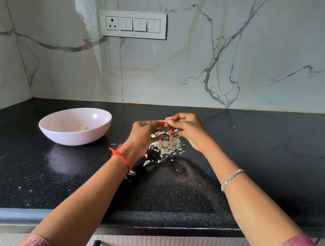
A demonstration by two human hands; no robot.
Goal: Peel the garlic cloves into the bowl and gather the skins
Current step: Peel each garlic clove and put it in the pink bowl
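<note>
One pale yellow peeled clove [82, 127] lies at the bottom of the pale pink glossy round bowl [72, 138], which stands well to the left of the left hand [142, 135], so the peeling looks to be at an early stage as far as the bowl shows. Directly beneath both hands sits a heap of papery white garlic skins [168, 145] on the black speckled stone counter [256, 156], with loose white flakes [147, 162] scattered nearer the left wrist; these are not yet gathered. Both arms reach forward and the hands meet above the heap. The right hand [189, 129] pinches a small pale garlic clove [166, 121] between thumb and curled fingers, and the left hand's fingertips close on the same clove from the other side, palm turned inward. Whether unpeeled cloves remain under the hands cannot be told.
</note>
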